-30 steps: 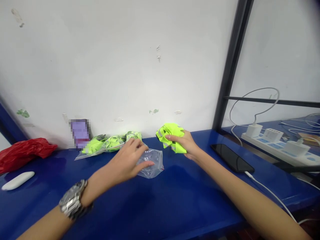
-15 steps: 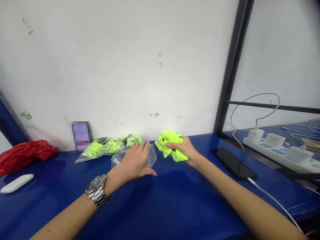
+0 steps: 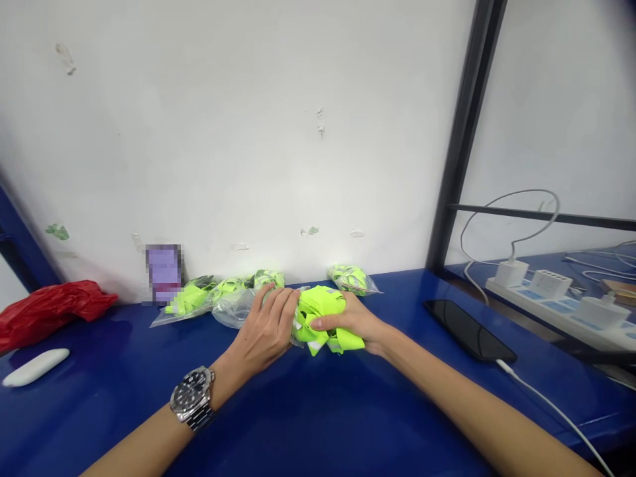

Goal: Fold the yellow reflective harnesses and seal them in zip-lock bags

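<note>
My right hand (image 3: 358, 320) is wrapped round a crumpled neon-yellow reflective vest (image 3: 320, 310), its thumb pressed on top. Pale reflective strips show in the folds. The clear plastic bag (image 3: 231, 310) is in my left hand (image 3: 271, 326), whose fingers curl over it at the vest's left side. The vest lies against the bag's mouth; how much of it is inside is hidden by my left fingers. Behind my hands, along the wall, lie several similar neon bundles in clear bags, one of them a bagged bundle (image 3: 350, 277) behind my right hand.
A red plastic bag (image 3: 59, 306) and a white case (image 3: 36, 368) lie at the left of the blue table (image 3: 318, 424). A blurred phone-like screen (image 3: 165, 271) leans on the wall. At right are a black phone (image 3: 470, 330) on a cable and a power strip (image 3: 551, 301) with chargers.
My right hand has brought the vest left and nearer, up against my left hand and the bag. The bagged bundle behind it has come into view. My left thumb no longer sticks out.
</note>
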A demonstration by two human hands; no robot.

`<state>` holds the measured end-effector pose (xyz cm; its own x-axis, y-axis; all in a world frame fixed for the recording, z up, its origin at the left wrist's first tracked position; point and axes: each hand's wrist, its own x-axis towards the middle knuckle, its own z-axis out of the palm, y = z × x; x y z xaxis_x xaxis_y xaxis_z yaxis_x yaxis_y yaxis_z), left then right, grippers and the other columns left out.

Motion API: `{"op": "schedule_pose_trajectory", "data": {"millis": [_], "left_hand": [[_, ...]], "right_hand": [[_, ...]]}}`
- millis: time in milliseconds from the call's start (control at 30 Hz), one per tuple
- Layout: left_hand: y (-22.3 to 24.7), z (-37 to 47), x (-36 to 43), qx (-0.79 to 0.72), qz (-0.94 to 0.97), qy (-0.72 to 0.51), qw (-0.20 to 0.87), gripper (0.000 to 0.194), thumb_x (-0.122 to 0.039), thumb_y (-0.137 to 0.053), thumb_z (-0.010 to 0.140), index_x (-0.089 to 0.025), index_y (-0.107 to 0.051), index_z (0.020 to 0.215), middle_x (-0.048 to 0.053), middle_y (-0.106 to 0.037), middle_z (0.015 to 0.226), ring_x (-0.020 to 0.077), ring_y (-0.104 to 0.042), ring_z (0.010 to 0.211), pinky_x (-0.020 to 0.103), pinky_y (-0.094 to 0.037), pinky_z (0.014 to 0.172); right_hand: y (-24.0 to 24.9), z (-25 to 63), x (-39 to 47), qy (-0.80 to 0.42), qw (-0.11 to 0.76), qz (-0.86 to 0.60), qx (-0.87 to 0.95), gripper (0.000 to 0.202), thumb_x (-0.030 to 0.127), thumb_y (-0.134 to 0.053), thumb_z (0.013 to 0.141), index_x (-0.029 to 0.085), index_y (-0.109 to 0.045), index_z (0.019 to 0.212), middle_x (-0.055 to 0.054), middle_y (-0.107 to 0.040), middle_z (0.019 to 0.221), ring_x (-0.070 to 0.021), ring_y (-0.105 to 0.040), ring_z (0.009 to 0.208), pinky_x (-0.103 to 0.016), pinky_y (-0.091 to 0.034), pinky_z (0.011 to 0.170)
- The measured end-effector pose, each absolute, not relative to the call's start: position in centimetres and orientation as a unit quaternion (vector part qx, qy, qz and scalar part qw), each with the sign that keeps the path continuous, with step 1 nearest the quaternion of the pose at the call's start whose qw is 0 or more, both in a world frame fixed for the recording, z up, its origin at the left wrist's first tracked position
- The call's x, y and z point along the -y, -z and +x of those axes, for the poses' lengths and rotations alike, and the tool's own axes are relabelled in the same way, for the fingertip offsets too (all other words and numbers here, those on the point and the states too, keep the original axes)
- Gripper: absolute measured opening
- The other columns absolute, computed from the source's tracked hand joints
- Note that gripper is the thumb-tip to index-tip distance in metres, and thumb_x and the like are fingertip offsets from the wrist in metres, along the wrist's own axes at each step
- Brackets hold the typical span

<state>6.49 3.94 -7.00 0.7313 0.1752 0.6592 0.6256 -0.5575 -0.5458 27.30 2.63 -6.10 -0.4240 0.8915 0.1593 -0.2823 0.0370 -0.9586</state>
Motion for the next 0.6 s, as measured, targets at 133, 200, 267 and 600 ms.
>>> {"op": "schedule_pose_trajectory", "data": {"millis": [133,200,267,600], "left_hand": [[7.1,6.3,-3.9,0.214,-0.831,0.292,0.423,0.053,-0.018,-0.048,0.087,0.002,-0.034,0.134,0.025,-0.059,0.115,0.0339,-0.054,0.113,0.059,-0.04,0.101],[7.1,6.3,-3.9,0.207,-0.823,0.291,0.441,0.05,-0.01,-0.046,0.086,0.001,-0.036,0.134,0.023,-0.061,0.115,0.0327,-0.054,0.115,0.058,-0.039,0.103],[7.1,6.3,-3.9,0.206,-0.819,0.284,0.453,0.049,-0.005,-0.043,0.086,0.0,-0.036,0.135,0.022,-0.061,0.116,0.0313,-0.054,0.117,0.057,-0.038,0.104],[8.1,6.6,-3.6,0.186,-0.842,0.285,0.419,0.054,-0.003,-0.04,0.088,-0.002,-0.03,0.141,0.023,-0.059,0.12,0.0334,-0.049,0.124,0.055,-0.045,0.1]], "right_hand": [[7.0,26.9,-2.9,-0.613,0.476,-0.262,0.574,0.055,0.023,-0.087,0.051,0.015,-0.064,0.1,-0.005,-0.069,0.096,-0.0202,-0.064,0.087,-0.034,-0.052,0.08],[7.3,26.5,-3.0,-0.587,0.493,-0.261,0.586,0.053,0.024,-0.087,0.051,0.016,-0.063,0.097,-0.003,-0.067,0.092,-0.0177,-0.063,0.081,-0.032,-0.051,0.077],[7.6,26.2,-3.0,-0.556,0.506,-0.274,0.6,0.05,0.026,-0.087,0.051,0.016,-0.062,0.094,-0.002,-0.066,0.088,-0.0162,-0.061,0.078,-0.03,-0.051,0.074],[8.9,25.5,-3.0,-0.469,0.485,-0.368,0.64,0.047,0.034,-0.084,0.05,0.015,-0.064,0.088,-0.002,-0.067,0.082,-0.0167,-0.058,0.073,-0.026,-0.046,0.065]]}}
